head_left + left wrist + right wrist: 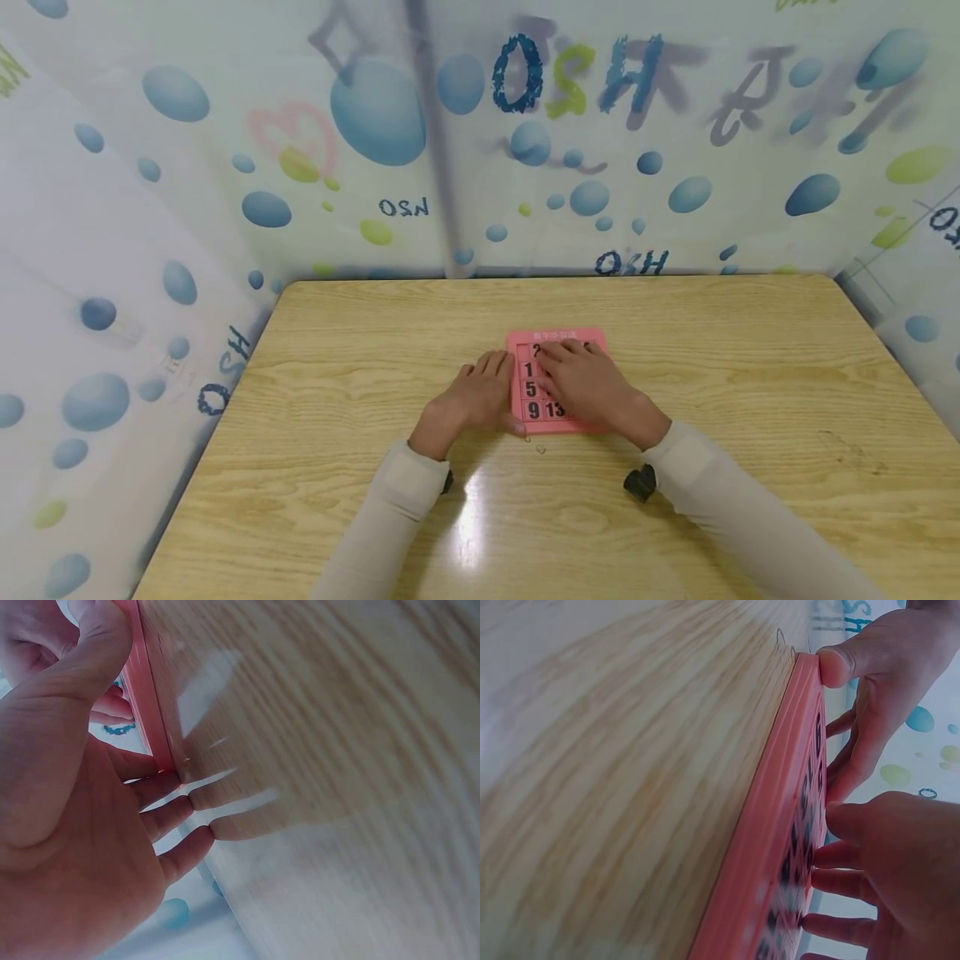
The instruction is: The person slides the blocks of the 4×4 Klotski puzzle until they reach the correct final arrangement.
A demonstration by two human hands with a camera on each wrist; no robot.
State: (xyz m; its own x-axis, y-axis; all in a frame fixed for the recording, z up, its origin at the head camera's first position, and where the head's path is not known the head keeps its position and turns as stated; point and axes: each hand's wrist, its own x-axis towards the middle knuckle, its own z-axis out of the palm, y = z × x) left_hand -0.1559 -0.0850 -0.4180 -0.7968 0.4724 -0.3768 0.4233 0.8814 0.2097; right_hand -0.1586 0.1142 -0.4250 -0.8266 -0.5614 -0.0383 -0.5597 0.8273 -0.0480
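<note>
A pink sliding number puzzle lies flat on the wooden table, with black numbers such as 1, 5, 9 and 13 on its tiles. My left hand rests along its left side. In the right wrist view, the left thumb touches the near corner of the pink frame. The left fingers extend by the frame's edge in the left wrist view. My right hand lies over the tiles, fingertips touching them and covering many numbers. Its fingers are spread and mostly straight.
The light wood table stretches around the puzzle on every side. Behind it hangs a pale curtain printed with blue and green drops and letters. Small dark marks show on the table at the right.
</note>
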